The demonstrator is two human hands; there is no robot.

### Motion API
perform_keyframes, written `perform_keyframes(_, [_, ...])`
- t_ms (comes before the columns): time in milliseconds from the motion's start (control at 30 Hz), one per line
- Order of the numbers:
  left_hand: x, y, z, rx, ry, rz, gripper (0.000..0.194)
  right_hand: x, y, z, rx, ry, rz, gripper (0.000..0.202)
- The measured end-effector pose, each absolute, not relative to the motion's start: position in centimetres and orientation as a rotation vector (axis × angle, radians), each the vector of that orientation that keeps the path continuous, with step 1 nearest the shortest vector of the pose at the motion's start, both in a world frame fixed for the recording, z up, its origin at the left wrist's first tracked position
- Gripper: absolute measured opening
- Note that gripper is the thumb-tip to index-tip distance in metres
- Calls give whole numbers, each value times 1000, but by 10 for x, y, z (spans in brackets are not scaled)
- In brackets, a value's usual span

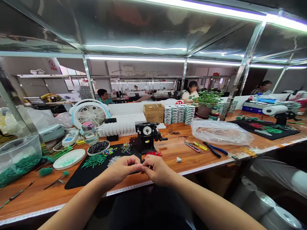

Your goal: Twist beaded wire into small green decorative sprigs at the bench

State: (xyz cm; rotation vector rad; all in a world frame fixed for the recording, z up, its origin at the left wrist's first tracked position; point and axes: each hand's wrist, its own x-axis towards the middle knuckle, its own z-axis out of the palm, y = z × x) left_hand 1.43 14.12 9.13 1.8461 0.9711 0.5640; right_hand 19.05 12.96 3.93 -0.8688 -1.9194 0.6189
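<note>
My left hand (128, 166) and my right hand (157, 169) meet above the front edge of a black mat (78, 180). Both have thumb and fingers pinched together, fingertips nearly touching. A small dark bit shows between them; what it is I cannot make out. Just behind stands a black hand-cranked winding machine (146, 137) with a dial and a row of white spools (120, 127) on its left. On the mat lie green pieces (94, 161), silvery bits (114, 160) and multicoloured beads (126, 147). Red pieces (153, 154) lie by the machine's base.
Left are a bowl (89, 153) of black beads, a white plate (80, 155), a fan (90, 111) and a bag of green pieces (20, 166). Right lie pliers (212, 149), a cutter (192, 147) and a plastic bag (220, 131). Spool stacks (178, 115) stand behind; people sit beyond.
</note>
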Motion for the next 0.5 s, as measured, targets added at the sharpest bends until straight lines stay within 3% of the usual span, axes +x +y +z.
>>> perform_keyframes(200, [17,127,91,2382,1225,623,11,186,134,41,-909,-1910,539,14])
perform_keyframes(300, [14,133,73,2513,1418,899,27,185,135,41,-932,-1852,584,10])
perform_keyframes(500, [7,143,46,2645,1155,966,17,191,143,36,-986,-1792,875,7])
